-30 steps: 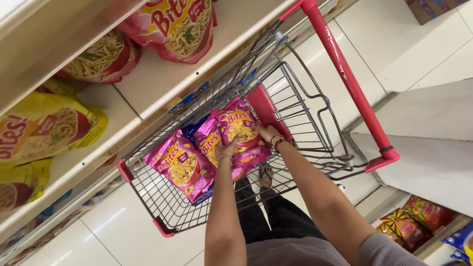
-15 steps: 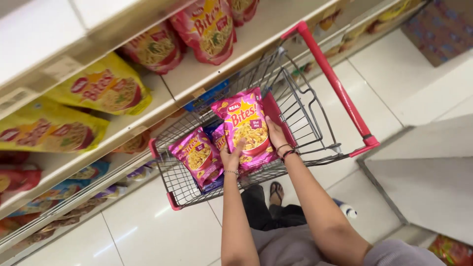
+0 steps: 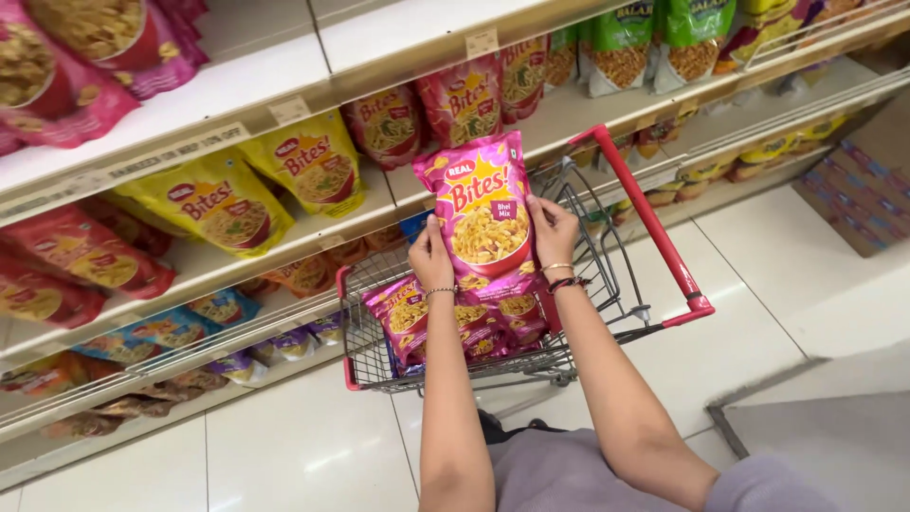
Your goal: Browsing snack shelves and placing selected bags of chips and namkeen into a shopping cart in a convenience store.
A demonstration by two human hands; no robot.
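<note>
While raised above the cart (image 3: 607, 284), both hands gripping pink snack bag (image 3: 483, 213), left hand (image 3: 429, 254), right hand (image 3: 554, 230)

Both hands are up on one pink snack packet (image 3: 483, 213), held upright above the wire shopping cart (image 3: 607, 275): the left hand (image 3: 431, 256) grips its left edge, the right hand (image 3: 555, 232) its right edge, bracelets showing on both wrists. Down in the cart's basket, more pink packets (image 3: 417, 318) lie flat in a heap just beneath the raised one. The cart's red handle (image 3: 649, 223) slants off to the right over the pale tiled floor (image 3: 303, 446). Behind, the shelves (image 3: 237, 123) carry yellow packets (image 3: 213, 199), red packets (image 3: 460, 100) and green packets (image 3: 626, 43), and a brown carton (image 3: 858, 190) sits on the floor at far right.
</note>
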